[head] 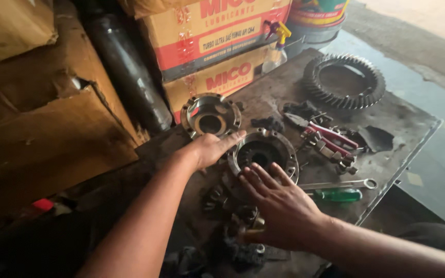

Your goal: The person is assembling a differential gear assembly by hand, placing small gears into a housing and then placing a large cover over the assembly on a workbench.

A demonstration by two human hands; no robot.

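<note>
A round metal housing (271, 145) with a hollow centre and bolt holes in its flange lies in the middle of the greasy metal table (413, 128). My left hand (209, 149) rests flat at its left rim, fingers stretched toward it. My right hand (279, 206) hovers over its near edge, fingers spread, holding nothing. A second, matching housing half (210, 116) stands tilted just behind my left hand. Small dark gears (217, 198) lie under and beside my right hand.
A large toothed ring gear (344, 81) lies at the back right. Red-handled pliers (330, 139), a spanner (341, 184) and a green-handled screwdriver (338, 195) lie right of the housing. Cardboard cartons (212, 46), a spray bottle (276, 46) and a dark pipe (127, 72) stand behind.
</note>
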